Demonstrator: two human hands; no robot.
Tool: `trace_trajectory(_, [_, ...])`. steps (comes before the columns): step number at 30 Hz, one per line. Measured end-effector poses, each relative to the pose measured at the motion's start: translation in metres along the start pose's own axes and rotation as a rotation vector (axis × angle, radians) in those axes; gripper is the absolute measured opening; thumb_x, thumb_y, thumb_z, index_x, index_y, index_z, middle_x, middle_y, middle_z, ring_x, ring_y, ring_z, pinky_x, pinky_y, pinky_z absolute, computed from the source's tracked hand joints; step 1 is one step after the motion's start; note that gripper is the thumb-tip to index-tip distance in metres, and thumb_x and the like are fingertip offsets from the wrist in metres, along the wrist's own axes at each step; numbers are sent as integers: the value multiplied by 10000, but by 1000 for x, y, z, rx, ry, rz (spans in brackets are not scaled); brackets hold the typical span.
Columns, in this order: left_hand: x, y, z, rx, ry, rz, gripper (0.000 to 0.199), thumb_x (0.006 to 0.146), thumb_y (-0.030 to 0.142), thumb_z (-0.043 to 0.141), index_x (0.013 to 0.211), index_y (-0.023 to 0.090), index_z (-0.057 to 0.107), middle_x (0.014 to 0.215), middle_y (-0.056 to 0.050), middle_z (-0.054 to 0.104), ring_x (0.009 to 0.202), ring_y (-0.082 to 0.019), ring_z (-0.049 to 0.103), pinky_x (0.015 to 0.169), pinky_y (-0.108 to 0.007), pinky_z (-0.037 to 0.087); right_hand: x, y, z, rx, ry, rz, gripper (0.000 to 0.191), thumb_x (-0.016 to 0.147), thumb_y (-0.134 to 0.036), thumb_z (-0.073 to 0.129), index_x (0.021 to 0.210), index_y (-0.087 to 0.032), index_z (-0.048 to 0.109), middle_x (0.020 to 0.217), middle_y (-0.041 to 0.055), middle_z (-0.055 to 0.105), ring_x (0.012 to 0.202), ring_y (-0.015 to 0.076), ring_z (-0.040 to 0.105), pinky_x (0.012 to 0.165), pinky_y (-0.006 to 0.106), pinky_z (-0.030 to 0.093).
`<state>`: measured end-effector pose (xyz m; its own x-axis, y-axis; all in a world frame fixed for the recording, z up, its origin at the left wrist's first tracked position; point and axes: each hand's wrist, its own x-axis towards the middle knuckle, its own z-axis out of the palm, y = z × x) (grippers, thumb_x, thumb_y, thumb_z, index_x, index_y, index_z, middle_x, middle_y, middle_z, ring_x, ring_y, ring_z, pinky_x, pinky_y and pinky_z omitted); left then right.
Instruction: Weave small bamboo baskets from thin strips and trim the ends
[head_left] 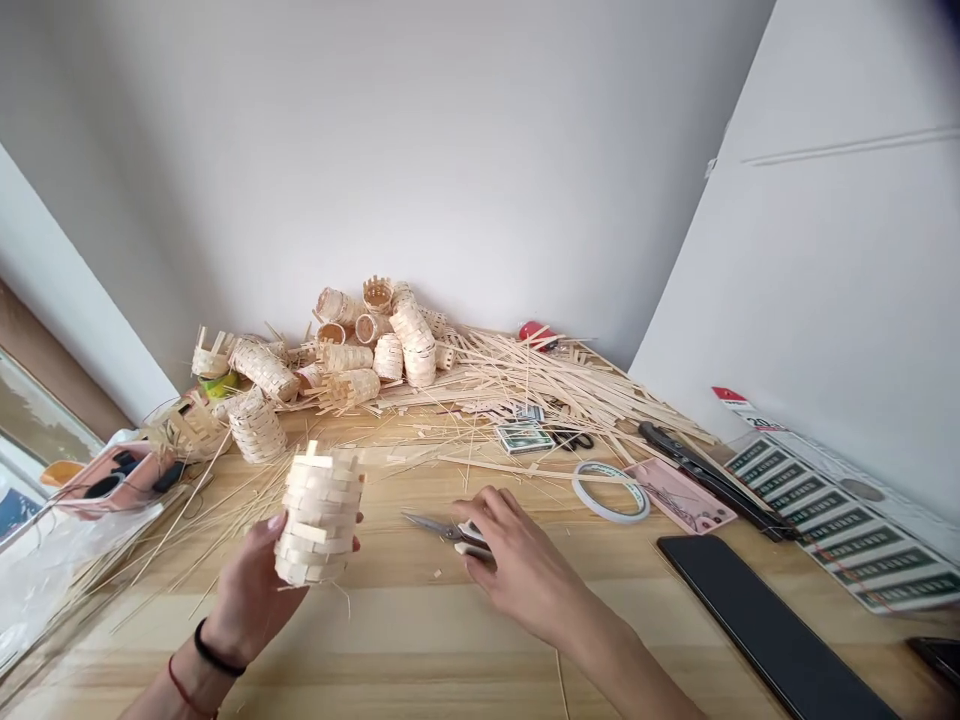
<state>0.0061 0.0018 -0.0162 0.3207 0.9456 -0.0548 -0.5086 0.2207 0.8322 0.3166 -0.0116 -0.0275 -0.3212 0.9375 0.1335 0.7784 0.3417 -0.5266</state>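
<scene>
My left hand point(251, 585) is wrapped round a small woven basket point(319, 515) of pale wood strips, held upright above the table. Short strip ends stick up from its rim, and a thin fibre hangs from its bottom. Over to the right, my right hand point(514, 560) has its thumb and fingers closed about the handles of a pair of scissors point(439, 526). The blades point left toward the basket, low over the tabletop. My fingers partly hide the handles.
Several woven baskets point(360, 350) are heaped by the wall, beside loose wood strips point(555, 375). On the right are a tape roll point(574, 490), a pink tray point(679, 490), a black utility knife point(709, 475) and a dark phone point(765, 625). A pink container point(120, 485) stands left.
</scene>
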Motion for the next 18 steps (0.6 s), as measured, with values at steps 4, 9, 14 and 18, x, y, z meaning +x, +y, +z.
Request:
trace_trajectory(4, [-2,4,6,-5,-22,-8,537,878,532,675,1236,142,769,1306,-201,752,943,-382,769,878,-474,604,-3,5,-6,47,-64,33,432,904,-45,621,1314,-184,625,1216,119,627,1179,304,597,1018,496,527])
trace_trajectory(9, [-1,4,11,19,-7,-19,551,899,590,643,1238,174,765,1255,-198,769,843,-352,765,840,-482,611,-4,10,-8,72,-79,8,461,917,13,561,1336,-173,611,1259,120,641,1226,285,587,1056,468,513])
trace_trajectory(14, [0,4,14,73,27,8,593,846,633,715,1188,154,785,1151,-190,797,784,-315,750,767,-427,624,1,9,4,33,-56,0,355,913,11,585,1219,-158,649,1188,125,647,1177,300,613,1032,478,532])
trace_trajectory(18, [-1,7,18,83,65,37,551,848,601,729,1182,165,777,1147,-180,797,744,-290,741,720,-404,620,2,3,7,175,63,-30,438,950,9,502,1338,-184,568,1245,124,584,1083,242,668,968,429,578])
